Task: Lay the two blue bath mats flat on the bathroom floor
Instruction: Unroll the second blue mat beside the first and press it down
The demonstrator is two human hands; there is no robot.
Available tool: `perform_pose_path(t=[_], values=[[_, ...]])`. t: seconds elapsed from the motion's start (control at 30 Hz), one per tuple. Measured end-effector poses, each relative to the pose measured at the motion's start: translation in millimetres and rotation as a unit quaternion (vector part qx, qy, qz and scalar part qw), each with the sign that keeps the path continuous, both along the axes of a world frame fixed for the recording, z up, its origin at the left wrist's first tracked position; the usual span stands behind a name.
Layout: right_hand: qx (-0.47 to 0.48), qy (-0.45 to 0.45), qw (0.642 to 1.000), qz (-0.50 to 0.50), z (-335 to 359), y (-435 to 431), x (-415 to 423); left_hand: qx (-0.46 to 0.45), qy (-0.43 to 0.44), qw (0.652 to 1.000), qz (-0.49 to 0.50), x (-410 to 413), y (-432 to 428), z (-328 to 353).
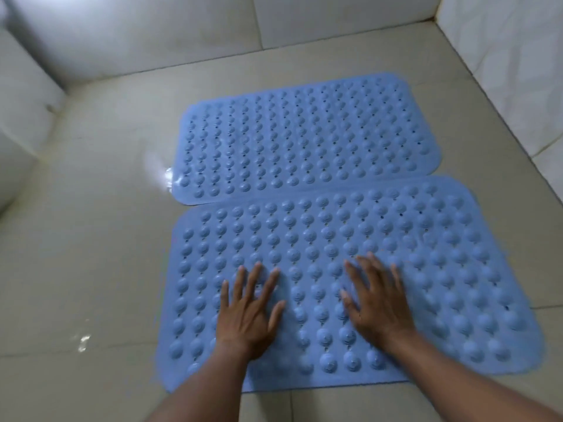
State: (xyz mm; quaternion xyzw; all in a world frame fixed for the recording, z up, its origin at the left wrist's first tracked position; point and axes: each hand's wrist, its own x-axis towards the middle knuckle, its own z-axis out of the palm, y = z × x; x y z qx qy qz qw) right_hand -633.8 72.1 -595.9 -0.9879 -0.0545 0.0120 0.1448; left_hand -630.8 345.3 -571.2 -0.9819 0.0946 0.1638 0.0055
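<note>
Two blue bath mats with rows of round bumps lie side by side on the beige tiled floor. The far mat lies flat, and its near edge touches the near mat. Both my hands rest palm down on the near mat with fingers spread. My left hand is left of its middle, and my right hand is just right of its middle. Neither hand grips anything. My forearms cover part of the near mat's front edge.
White tiled walls close the space at the back and on the right. A white ledge juts in at the left. Wet, shiny patches show on the bare floor tiles left of the mats.
</note>
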Motion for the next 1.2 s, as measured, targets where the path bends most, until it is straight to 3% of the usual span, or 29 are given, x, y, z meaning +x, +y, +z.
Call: perform_pose_path(t=[0.13, 0.27, 0.53, 0.83, 1.2], values=[[0.018, -0.011, 0.998, 0.057, 10, 91, 10, -0.025, 0.018, 0.996, 0.089, -3, 48, 11], [0.009, -0.013, 0.997, 0.069, 16, 139, 14, -0.026, 0.006, 0.994, 0.102, -17, 74, 11], [-0.004, -0.065, 0.998, -0.001, 4, 156, 7, -0.054, -0.053, 0.993, 0.094, -29, 84, -11], [-0.021, -0.085, 0.996, -0.012, -4, 159, 1, -0.049, -0.079, 0.993, 0.07, -34, 85, -19], [-0.021, -0.115, 0.993, -0.014, -13, 160, 8, -0.057, -0.019, 0.995, 0.079, -18, 78, -8]])
